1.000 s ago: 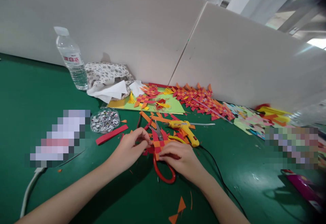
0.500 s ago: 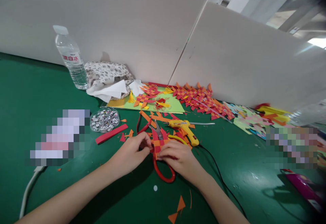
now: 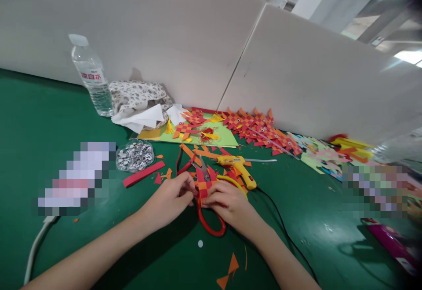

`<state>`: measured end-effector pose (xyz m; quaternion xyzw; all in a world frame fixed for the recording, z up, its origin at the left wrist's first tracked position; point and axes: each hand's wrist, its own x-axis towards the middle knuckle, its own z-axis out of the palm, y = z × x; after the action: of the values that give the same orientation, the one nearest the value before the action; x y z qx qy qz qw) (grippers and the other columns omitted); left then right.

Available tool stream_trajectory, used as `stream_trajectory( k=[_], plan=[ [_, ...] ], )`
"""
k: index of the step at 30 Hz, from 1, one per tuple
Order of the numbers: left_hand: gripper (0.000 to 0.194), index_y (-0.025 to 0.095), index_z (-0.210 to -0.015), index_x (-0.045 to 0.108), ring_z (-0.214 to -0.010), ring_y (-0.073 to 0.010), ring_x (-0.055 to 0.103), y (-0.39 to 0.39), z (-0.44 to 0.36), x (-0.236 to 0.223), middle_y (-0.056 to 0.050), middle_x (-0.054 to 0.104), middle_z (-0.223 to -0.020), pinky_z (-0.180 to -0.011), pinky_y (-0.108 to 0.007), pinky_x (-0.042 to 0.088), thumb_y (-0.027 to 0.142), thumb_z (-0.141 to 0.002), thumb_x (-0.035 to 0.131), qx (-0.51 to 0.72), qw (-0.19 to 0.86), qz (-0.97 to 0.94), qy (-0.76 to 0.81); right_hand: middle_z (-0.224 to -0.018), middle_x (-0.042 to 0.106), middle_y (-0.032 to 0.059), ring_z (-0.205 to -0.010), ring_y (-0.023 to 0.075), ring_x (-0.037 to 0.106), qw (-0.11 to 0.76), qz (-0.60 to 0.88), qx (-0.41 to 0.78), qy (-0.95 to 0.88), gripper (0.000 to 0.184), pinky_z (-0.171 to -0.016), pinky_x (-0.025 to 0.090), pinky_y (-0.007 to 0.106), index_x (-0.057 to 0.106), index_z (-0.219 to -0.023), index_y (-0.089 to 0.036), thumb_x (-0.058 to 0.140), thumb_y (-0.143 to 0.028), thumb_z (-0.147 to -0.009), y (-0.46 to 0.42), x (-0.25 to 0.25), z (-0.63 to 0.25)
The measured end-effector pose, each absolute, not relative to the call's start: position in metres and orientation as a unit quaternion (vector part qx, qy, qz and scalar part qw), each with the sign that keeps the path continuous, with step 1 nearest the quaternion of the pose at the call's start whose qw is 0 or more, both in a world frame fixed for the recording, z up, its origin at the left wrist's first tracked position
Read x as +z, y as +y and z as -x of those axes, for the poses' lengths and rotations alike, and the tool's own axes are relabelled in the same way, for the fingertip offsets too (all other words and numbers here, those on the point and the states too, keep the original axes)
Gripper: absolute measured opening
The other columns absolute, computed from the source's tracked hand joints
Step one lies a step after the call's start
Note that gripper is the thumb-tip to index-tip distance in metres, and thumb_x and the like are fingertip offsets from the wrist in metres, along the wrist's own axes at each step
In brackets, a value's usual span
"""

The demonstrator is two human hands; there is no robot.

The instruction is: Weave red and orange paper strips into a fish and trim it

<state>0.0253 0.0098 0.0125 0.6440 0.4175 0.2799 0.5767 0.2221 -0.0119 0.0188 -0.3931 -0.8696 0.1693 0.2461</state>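
Observation:
In the middle of the green table, a red and orange woven paper piece is held between my two hands. My left hand pinches its left edge, fingers curled. On the other side my right hand is closed on the lower right edge, with its thumb and fingertips together. Red-handled scissors lie under the paper; one handle loop sticks out toward me and the blades show beyond it. A yellow glue gun lies just past my right hand, among orange and red paper scraps.
A tub of googly eyes and a red paper strip lie left of my hands. Finished woven fish are piled by the wall. A water bottle stands at the back left. The glue gun's black cord runs past my right forearm.
My right hand has shifted very slightly at the woven paper's lower edge. Both hands keep hold of it, and the things around stay where they were.

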Motion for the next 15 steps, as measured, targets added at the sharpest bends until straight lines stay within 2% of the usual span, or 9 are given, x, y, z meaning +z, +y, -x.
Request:
stream_trajectory(
  k=[4,11,15],
  plan=[
    [0.008,0.021,-0.076,0.044,-0.063,-0.014,0.066,0.0096,-0.026,0.0127,0.002,0.061,-0.077,-0.051,-0.021,0.042,0.013,-0.075,0.041,0.266,0.61,-0.619,0.417,-0.076,0.063,0.0034,-0.074,0.0155,0.056,0.248,0.4,0.168,-0.866,0.014,-0.068,0.045,0.029,0.069,-0.078,-0.021,0.058,-0.017,-0.085,-0.0121,0.0186,-0.222],
    [0.011,0.022,-0.082,0.048,-0.062,-0.0132,0.066,0.0067,-0.0265,0.011,0.003,0.062,-0.08,-0.049,-0.02,0.04,0.014,-0.075,0.042,0.272,0.624,-0.608,0.408,-0.075,0.062,0.0028,-0.072,0.015,0.055,0.244,0.403,0.166,-0.866,0.013,-0.066,0.045,0.029,0.069,-0.078,-0.021,0.058,-0.019,-0.085,-0.0125,0.0184,-0.2223],
    [0.012,0.021,-0.079,0.052,-0.07,-0.0141,0.063,0.0061,-0.0286,0.0119,0.003,0.061,-0.075,-0.052,-0.02,0.041,0.013,-0.073,0.045,0.292,0.602,-0.619,0.412,-0.075,0.062,0.0027,-0.073,0.0152,0.057,0.249,0.404,0.16,-0.865,0.014,-0.067,0.045,0.028,0.069,-0.078,-0.022,0.057,-0.019,-0.085,-0.0125,0.018,-0.2224]
  ],
)
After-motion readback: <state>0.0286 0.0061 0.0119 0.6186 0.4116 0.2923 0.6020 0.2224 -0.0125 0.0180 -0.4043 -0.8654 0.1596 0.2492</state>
